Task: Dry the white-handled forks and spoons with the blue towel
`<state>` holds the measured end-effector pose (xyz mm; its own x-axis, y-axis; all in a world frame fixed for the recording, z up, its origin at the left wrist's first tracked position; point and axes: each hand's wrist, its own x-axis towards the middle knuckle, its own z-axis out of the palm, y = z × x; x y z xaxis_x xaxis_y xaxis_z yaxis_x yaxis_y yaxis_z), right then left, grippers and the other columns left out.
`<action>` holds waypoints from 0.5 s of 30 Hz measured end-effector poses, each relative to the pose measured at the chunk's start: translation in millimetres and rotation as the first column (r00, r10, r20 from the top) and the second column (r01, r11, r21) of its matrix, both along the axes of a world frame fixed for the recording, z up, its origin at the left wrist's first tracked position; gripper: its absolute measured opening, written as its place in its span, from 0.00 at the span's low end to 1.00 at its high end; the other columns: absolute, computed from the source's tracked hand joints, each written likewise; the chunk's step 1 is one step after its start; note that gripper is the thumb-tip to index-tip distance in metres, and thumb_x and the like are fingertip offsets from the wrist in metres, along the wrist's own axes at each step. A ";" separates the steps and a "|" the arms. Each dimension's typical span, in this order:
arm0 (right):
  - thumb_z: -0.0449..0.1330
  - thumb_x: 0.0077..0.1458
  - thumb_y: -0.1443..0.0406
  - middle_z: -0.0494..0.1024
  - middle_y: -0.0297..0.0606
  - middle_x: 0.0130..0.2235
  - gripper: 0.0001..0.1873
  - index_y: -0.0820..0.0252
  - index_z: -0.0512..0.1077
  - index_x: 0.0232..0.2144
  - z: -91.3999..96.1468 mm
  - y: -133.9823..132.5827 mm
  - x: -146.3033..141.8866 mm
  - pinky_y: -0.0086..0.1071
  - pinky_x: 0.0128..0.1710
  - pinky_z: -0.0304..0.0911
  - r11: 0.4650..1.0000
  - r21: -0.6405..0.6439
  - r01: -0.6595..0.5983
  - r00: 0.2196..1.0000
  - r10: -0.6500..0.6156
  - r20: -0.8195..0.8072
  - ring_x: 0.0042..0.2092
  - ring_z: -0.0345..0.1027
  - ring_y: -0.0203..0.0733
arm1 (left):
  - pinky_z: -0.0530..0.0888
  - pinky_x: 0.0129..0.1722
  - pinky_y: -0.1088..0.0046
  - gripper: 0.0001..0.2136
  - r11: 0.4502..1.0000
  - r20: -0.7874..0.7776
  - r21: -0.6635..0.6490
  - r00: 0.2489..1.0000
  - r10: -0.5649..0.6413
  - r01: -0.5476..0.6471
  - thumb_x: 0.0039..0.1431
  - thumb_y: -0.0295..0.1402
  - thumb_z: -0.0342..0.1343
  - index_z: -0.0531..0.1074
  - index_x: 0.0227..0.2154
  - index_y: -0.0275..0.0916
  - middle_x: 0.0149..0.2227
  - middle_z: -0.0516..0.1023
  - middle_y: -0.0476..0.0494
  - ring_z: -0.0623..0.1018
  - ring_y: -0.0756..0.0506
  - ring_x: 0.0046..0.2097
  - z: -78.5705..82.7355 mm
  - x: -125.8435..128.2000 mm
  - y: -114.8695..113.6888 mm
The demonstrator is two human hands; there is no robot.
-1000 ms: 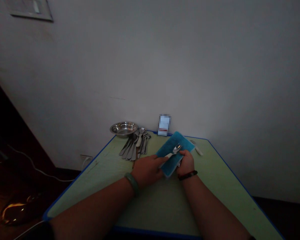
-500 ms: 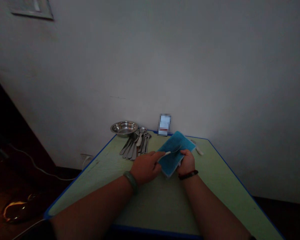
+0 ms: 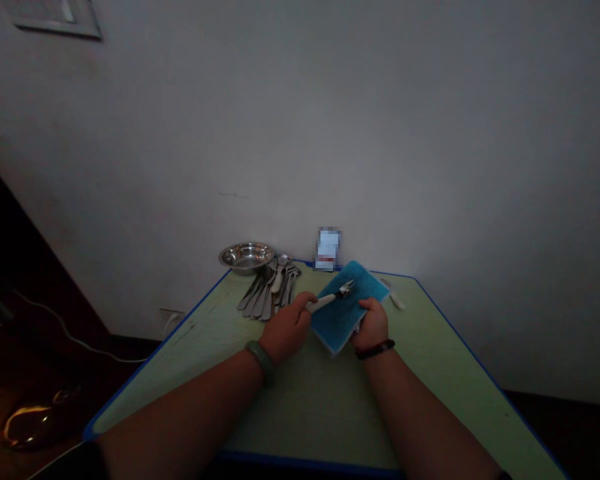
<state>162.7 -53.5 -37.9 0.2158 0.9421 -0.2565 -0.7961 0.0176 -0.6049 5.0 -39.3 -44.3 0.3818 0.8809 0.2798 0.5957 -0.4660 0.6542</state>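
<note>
While right hand [image 3: 371, 325] fingers pinch blue cloth [image 3: 341, 319], left hand [image 3: 285, 330] fingers clamp fork [image 3: 330, 298] handle.

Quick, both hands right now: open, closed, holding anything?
Left hand: closed on the white handle of the fork.
Right hand: closed on the edge of the blue cloth.

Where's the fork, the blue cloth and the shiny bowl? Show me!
fork [image 3: 345, 289], head view, on its metal end.
cloth [image 3: 336, 321], head view, on the middle of the blue side.
bowl [image 3: 247, 256], head view, on its shiny inside.
</note>
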 end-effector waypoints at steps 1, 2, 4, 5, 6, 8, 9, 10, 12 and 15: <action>0.47 0.34 0.69 0.74 0.33 0.20 0.11 0.59 0.66 0.25 0.4 -0.1 -0.1 0.32 0.22 0.64 1.000 0.006 -0.003 1.000 0.003 -0.010 0.22 0.68 0.39 | 0.61 0.26 0.76 0.14 0.999 0.050 -0.032 0.999 -0.010 0.012 0.54 0.33 0.35 0.63 0.40 0.44 0.25 0.68 0.51 0.68 0.50 0.26 -1.1 0.3 1.7; 0.47 0.35 0.70 0.74 0.33 0.20 0.12 0.60 0.66 0.25 0.7 -0.2 -0.2 0.32 0.22 0.64 1.000 0.006 -0.004 1.000 0.004 -0.020 0.22 0.68 0.39 | 0.62 0.26 0.76 0.14 0.998 0.102 -0.060 0.995 -0.019 0.025 0.54 0.32 0.35 0.63 0.39 0.43 0.25 0.67 0.51 0.67 0.50 0.26 -2.0 0.6 3.3; 0.47 0.35 0.70 0.74 0.33 0.20 0.12 0.60 0.66 0.25 1.1 -0.4 -0.4 0.33 0.23 0.64 1.000 -0.001 -0.001 1.000 0.001 -0.030 0.22 0.68 0.39 | 0.62 0.26 0.77 0.13 0.992 0.202 -0.112 0.978 -0.042 0.066 0.54 0.32 0.36 0.64 0.38 0.42 0.25 0.66 0.51 0.66 0.51 0.26 -3.1 1.3 6.3; 0.47 0.35 0.70 0.74 0.33 0.19 0.12 0.60 0.66 0.25 1.1 -0.5 -0.5 0.33 0.23 0.64 1.000 -0.006 -0.002 1.000 0.001 -0.031 0.22 0.68 0.39 | 0.62 0.25 0.77 0.13 0.988 0.248 -0.132 0.968 -0.050 0.084 0.54 0.32 0.36 0.64 0.37 0.41 0.24 0.65 0.51 0.66 0.52 0.25 -3.5 1.5 7.6; 0.47 0.34 0.70 0.74 0.33 0.19 0.12 0.60 0.67 0.25 1.0 -0.6 -0.5 0.33 0.23 0.64 1.000 -0.010 -0.001 1.000 0.001 -0.030 0.22 0.68 0.39 | 0.62 0.24 0.77 0.14 0.983 0.288 -0.151 0.956 -0.054 0.101 0.54 0.33 0.36 0.64 0.37 0.40 0.24 0.65 0.51 0.65 0.52 0.25 -3.9 1.7 8.8; 0.47 0.34 0.70 0.74 0.34 0.19 0.12 0.61 0.67 0.25 0.7 -0.6 -0.6 0.34 0.23 0.64 1.000 -0.014 0.007 1.000 -0.007 -0.022 0.22 0.68 0.40 | 0.62 0.23 0.78 0.14 0.976 0.357 -0.181 0.933 -0.047 0.118 0.54 0.33 0.36 0.64 0.37 0.39 0.23 0.63 0.51 0.63 0.53 0.23 -5.0 1.9 10.9; 0.47 0.34 0.70 0.74 0.34 0.19 0.12 0.61 0.67 0.25 0.6 -0.6 -0.6 0.34 0.23 0.64 1.000 -0.015 0.015 1.000 -0.015 -0.017 0.22 0.68 0.40 | 0.61 0.22 0.78 0.13 0.973 0.386 -0.193 0.922 -0.039 0.122 0.54 0.34 0.36 0.64 0.37 0.39 0.23 0.63 0.51 0.63 0.53 0.23 -5.6 2.0 11.8; 0.47 0.34 0.70 0.74 0.34 0.19 0.12 0.61 0.67 0.25 0.5 -0.6 -0.5 0.33 0.23 0.64 1.000 -0.018 0.026 1.000 -0.026 -0.011 0.22 0.68 0.40 | 0.61 0.21 0.78 0.13 0.971 0.414 -0.206 0.910 -0.029 0.125 0.54 0.34 0.36 0.64 0.37 0.39 0.23 0.62 0.51 0.62 0.53 0.22 -6.1 2.1 12.6; 0.47 0.34 0.71 0.74 0.33 0.20 0.12 0.61 0.67 0.25 0.3 -0.6 -0.3 0.33 0.23 0.64 0.999 -0.014 0.040 0.999 -0.039 0.004 0.23 0.69 0.40 | 0.60 0.20 0.79 0.13 0.965 0.462 -0.231 0.887 -0.002 0.122 0.54 0.35 0.36 0.63 0.36 0.38 0.22 0.61 0.52 0.61 0.54 0.21 -7.0 2.5 13.9; 0.47 0.34 0.70 0.75 0.32 0.21 0.12 0.60 0.66 0.25 0.3 -0.8 0.0 0.32 0.23 0.64 1.000 0.005 0.031 0.999 -0.031 0.021 0.23 0.69 0.39 | 0.59 0.18 0.80 0.13 0.956 0.505 -0.276 0.862 0.053 0.102 0.54 0.36 0.36 0.61 0.37 0.38 0.22 0.61 0.52 0.62 0.54 0.21 -7.4 3.1 15.6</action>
